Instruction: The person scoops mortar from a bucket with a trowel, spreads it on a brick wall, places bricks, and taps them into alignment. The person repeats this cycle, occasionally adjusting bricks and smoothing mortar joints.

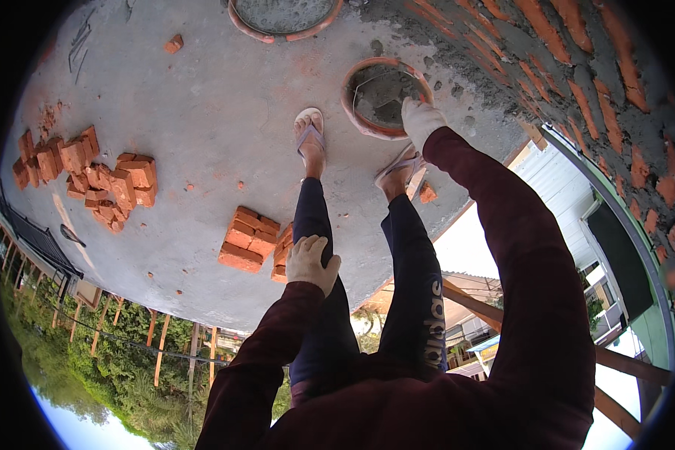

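Observation:
My right hand [421,120], in a pale glove, reaches down over the near right rim of a round orange pan [350,112]. Grey wet mortar [383,97] fills the pan, and a thin pale line runs across its surface. The fingers of that hand are curled closed; what they grip, if anything, is lost against the mortar. My left hand [312,265], gloved too, rests on my left leg just about the knee, fingers spread over the dark trousers and holding nothing.
A second mortar pan [283,34] stands at the far edge. A brick wall [577,82] with rough mortar joints rises on the right. Brick stacks [249,238] and a loose brick pile [112,180] lie to the left on the concrete floor [225,112]. My sandalled feet [312,142] stand near the pan.

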`<state>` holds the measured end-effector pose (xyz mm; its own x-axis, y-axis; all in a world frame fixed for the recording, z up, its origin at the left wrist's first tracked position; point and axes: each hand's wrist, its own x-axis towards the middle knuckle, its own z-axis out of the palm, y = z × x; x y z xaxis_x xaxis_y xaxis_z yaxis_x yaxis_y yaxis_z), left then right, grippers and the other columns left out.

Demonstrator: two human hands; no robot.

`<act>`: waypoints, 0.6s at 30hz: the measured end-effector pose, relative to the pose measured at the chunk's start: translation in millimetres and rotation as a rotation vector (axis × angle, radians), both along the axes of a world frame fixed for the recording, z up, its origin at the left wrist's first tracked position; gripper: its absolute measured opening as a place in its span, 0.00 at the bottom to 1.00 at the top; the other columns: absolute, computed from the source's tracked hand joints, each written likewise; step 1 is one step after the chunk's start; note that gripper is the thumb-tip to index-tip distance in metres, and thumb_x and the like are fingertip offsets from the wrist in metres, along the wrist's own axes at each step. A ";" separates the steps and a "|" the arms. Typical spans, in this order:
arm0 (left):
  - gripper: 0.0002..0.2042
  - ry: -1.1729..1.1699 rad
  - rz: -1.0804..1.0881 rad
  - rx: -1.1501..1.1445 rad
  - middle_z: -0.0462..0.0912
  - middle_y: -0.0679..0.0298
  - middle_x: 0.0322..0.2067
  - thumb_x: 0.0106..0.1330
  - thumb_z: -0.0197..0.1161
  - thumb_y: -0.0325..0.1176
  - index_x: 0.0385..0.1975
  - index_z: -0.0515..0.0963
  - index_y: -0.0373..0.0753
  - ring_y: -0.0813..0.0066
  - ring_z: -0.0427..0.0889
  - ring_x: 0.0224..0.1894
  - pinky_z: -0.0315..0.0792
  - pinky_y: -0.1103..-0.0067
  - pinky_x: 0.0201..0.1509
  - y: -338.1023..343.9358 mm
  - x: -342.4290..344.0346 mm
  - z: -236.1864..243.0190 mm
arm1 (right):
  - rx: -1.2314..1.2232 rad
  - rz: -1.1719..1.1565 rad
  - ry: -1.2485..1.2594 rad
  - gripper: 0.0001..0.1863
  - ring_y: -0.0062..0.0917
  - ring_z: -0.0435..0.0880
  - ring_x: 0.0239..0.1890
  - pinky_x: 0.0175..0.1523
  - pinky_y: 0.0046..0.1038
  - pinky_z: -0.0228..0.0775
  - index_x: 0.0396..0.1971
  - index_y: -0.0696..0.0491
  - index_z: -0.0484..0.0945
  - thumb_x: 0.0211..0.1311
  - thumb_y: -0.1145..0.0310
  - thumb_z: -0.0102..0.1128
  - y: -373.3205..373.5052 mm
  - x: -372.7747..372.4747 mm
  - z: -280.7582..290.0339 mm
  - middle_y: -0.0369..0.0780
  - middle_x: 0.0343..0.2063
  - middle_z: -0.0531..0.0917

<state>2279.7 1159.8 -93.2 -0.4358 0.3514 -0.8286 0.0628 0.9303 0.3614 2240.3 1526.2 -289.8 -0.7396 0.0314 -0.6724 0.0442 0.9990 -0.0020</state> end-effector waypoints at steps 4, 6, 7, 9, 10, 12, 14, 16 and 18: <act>0.32 -0.090 -0.135 -0.125 0.75 0.56 0.65 0.62 0.69 0.51 0.63 0.75 0.40 0.55 0.71 0.68 0.62 0.60 0.73 24.3 -25.0 -16.2 | -0.067 -0.178 -0.148 0.11 0.44 0.90 0.40 0.43 0.38 0.83 0.43 0.61 0.77 0.61 0.74 0.60 26.7 -2.0 50.0 0.51 0.33 0.87; 0.39 -0.088 0.102 -0.009 0.72 0.50 0.67 0.62 0.70 0.56 0.67 0.70 0.37 0.52 0.68 0.70 0.60 0.61 0.75 39.4 -32.8 -64.7 | -0.025 -0.166 -0.086 0.17 0.47 0.89 0.39 0.43 0.39 0.83 0.48 0.64 0.75 0.59 0.78 0.61 44.9 13.1 45.8 0.51 0.36 0.86; 0.41 -0.069 0.201 0.089 0.71 0.47 0.67 0.61 0.70 0.58 0.68 0.69 0.35 0.49 0.67 0.71 0.59 0.62 0.75 48.2 -39.3 -97.6 | -0.021 -0.131 -0.068 0.19 0.46 0.89 0.39 0.43 0.39 0.83 0.50 0.64 0.74 0.58 0.78 0.62 46.5 0.3 51.3 0.51 0.37 0.86; 0.44 -0.044 0.368 0.310 0.66 0.44 0.70 0.61 0.73 0.50 0.72 0.61 0.33 0.51 0.64 0.74 0.58 0.64 0.77 69.5 -54.3 -179.9 | -0.064 -0.115 -0.036 0.24 0.44 0.89 0.39 0.42 0.40 0.83 0.55 0.64 0.72 0.57 0.79 0.64 43.3 -22.5 48.3 0.51 0.41 0.85; 0.46 -0.005 0.389 0.326 0.62 0.44 0.72 0.62 0.74 0.46 0.75 0.57 0.32 0.53 0.62 0.75 0.58 0.65 0.77 81.1 -69.1 -215.3 | -0.052 -0.094 0.028 0.23 0.43 0.90 0.40 0.41 0.39 0.83 0.53 0.64 0.74 0.57 0.78 0.65 28.3 -32.8 37.7 0.51 0.42 0.85; 0.49 0.022 0.423 0.310 0.57 0.43 0.75 0.62 0.74 0.42 0.78 0.50 0.33 0.55 0.59 0.78 0.58 0.67 0.78 114.7 -102.4 -264.7 | -0.101 -0.056 -0.152 0.20 0.42 0.91 0.40 0.41 0.38 0.84 0.51 0.63 0.76 0.58 0.76 0.64 11.9 -16.7 -5.3 0.50 0.41 0.86; 0.51 -0.050 0.533 0.248 0.56 0.42 0.76 0.63 0.74 0.43 0.78 0.47 0.33 0.55 0.57 0.78 0.57 0.68 0.77 157.7 -141.6 -276.1 | -0.031 -0.067 -0.174 0.17 0.44 0.90 0.41 0.43 0.41 0.84 0.49 0.63 0.75 0.61 0.74 0.60 5.1 -1.1 -13.2 0.52 0.40 0.86; 0.51 -0.167 0.608 0.167 0.58 0.41 0.75 0.63 0.73 0.46 0.78 0.47 0.33 0.53 0.57 0.78 0.57 0.67 0.77 175.5 -161.4 -254.6 | -0.106 -0.129 -0.093 0.14 0.44 0.90 0.39 0.41 0.40 0.83 0.42 0.62 0.78 0.57 0.73 0.64 20.9 6.1 5.5 0.51 0.34 0.87; 0.50 -0.259 0.571 0.095 0.61 0.40 0.73 0.64 0.72 0.48 0.78 0.47 0.33 0.50 0.58 0.78 0.56 0.67 0.77 186.1 -178.2 -231.0 | -0.184 -0.160 -0.049 0.12 0.46 0.89 0.38 0.41 0.42 0.82 0.39 0.61 0.78 0.57 0.71 0.63 48.9 8.3 51.0 0.53 0.32 0.86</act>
<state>2101.6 1345.9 -324.3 -0.3656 0.1998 -0.9091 -0.5343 0.7547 0.3807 2248.6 1575.1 -238.9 -0.7017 0.0186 -0.7123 0.2059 0.9623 -0.1776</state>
